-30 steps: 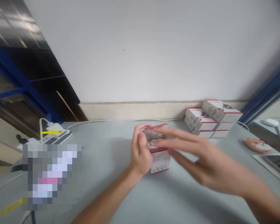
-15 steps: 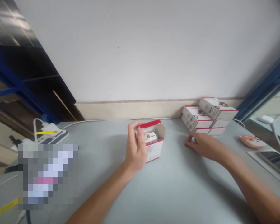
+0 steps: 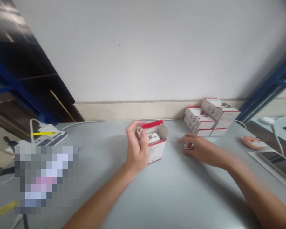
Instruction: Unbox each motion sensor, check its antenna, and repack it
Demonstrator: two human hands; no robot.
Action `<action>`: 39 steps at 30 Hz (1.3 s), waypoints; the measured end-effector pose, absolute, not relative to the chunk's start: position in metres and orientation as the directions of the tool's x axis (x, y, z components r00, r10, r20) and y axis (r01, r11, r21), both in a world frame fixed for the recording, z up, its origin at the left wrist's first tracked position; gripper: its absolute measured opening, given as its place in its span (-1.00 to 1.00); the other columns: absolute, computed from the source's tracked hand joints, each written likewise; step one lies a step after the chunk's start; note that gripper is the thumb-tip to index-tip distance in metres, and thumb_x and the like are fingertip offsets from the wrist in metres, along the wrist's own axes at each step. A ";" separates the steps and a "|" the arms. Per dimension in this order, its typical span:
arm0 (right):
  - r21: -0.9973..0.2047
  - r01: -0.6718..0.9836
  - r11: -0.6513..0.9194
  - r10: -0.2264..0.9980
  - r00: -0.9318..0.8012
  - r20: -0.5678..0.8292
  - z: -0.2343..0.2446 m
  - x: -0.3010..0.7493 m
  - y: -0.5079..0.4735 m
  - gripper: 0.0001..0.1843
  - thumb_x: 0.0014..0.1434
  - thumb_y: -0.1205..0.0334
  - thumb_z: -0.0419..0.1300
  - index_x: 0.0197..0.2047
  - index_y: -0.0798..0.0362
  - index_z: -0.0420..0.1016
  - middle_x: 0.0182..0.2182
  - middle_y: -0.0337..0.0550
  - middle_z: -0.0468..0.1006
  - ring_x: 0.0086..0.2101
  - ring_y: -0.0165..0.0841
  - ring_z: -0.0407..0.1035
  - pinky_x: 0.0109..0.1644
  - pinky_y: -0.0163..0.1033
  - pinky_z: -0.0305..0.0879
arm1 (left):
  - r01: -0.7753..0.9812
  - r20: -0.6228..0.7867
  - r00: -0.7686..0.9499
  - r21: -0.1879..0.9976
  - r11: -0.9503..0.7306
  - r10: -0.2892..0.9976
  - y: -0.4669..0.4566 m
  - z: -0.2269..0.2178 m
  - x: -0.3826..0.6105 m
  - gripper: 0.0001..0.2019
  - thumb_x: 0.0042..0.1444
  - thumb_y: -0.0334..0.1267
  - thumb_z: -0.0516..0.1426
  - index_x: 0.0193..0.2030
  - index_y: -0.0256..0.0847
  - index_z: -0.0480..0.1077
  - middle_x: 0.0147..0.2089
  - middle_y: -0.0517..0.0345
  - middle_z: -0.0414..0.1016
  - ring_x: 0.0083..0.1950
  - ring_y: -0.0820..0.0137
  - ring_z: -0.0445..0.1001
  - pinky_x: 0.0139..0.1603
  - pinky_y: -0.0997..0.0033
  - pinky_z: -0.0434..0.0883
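A small white box with red trim (image 3: 156,147) stands upright on the grey table (image 3: 157,194), its red top flap open and a white part showing inside. My left hand (image 3: 136,149) is wrapped round its left side. My right hand (image 3: 200,149) rests on the table to the right of the box, fingers curled over a small white and red item (image 3: 187,146) that I cannot make out.
A stack of several closed white and red boxes (image 3: 211,117) sits at the back right by the wall. Further right lie an orange animal-shaped pad (image 3: 253,142) and a tablet (image 3: 280,165). A white power strip (image 3: 49,136) with cable is at the left.
My right hand left the top of the open box, reached right toward the stack, then drew back a little toward the box with a small item under its fingers. The left hand kept its hold.
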State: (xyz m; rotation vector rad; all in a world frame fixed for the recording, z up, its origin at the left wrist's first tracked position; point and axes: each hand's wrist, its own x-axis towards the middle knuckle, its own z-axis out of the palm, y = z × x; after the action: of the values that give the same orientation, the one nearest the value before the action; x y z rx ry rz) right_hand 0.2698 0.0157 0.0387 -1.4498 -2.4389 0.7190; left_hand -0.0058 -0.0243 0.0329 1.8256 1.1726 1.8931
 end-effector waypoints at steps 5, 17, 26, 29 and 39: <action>-0.492 0.775 0.397 0.868 -0.491 -0.073 0.039 0.277 0.021 -0.63 0.35 0.22 0.11 0.12 -0.12 0.64 -0.07 -0.08 0.63 -0.15 -0.21 0.57 0.00 -0.11 0.45 | 0.518 0.898 -0.167 0.431 -0.739 0.407 -0.015 0.029 -0.009 -0.79 0.51 -0.28 -0.03 0.21 -0.01 0.13 0.17 -0.04 0.32 0.23 0.24 0.41 0.01 0.21 0.49; -0.703 0.482 0.523 0.831 -0.474 0.293 0.088 0.233 -0.017 -0.78 0.44 0.10 0.16 -0.04 -0.13 0.64 -0.17 -0.23 0.71 -0.20 -0.31 0.60 -0.11 -0.25 0.53 | 0.716 0.951 0.019 0.204 -0.668 0.310 -0.023 0.035 -0.015 -0.75 0.37 -0.49 0.03 0.04 -0.05 0.34 -0.06 0.06 0.33 0.16 0.21 0.42 -0.03 0.20 0.52; -0.137 0.670 0.730 0.614 -0.553 0.564 0.111 0.172 -0.031 -0.83 0.41 0.34 0.15 -0.03 -0.04 0.55 -0.41 -0.23 0.54 -0.47 -0.33 0.41 -0.44 -0.24 0.25 | 0.657 0.891 0.032 0.322 -0.682 0.452 -0.028 0.035 -0.012 -0.82 0.39 -0.44 0.03 -0.14 -0.15 0.43 0.02 -0.04 0.38 0.05 0.28 0.51 -0.07 0.30 0.58; 0.001 0.708 0.706 0.607 -0.606 0.514 0.107 0.167 -0.025 -0.87 0.38 0.41 0.16 -0.11 0.00 0.49 -0.46 -0.25 0.43 -0.50 -0.31 0.30 -0.50 -0.21 0.12 | 0.653 0.874 0.018 0.358 -0.668 0.486 -0.030 0.037 -0.011 -0.82 0.39 -0.44 0.03 -0.15 -0.17 0.43 0.02 -0.06 0.38 -0.04 0.32 0.53 -0.19 0.38 0.56; -0.127 0.608 0.784 0.564 -0.611 0.555 0.093 0.175 -0.016 -0.75 0.46 0.30 0.15 0.13 -0.04 0.56 0.08 0.04 0.45 0.01 -0.11 0.36 -0.02 -0.01 0.48 | 0.665 0.880 0.010 0.349 -0.661 0.475 -0.028 0.043 -0.012 -0.83 0.33 -0.48 0.04 -0.26 -0.14 0.31 -0.11 0.03 0.35 -0.03 0.31 0.50 -0.20 0.40 0.54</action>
State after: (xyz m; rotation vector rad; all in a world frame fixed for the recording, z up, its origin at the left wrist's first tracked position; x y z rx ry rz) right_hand 0.1754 -0.0163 0.0928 -0.8688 -2.3850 -0.0984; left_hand -0.0124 -0.0278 0.0430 2.3424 1.3393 1.9111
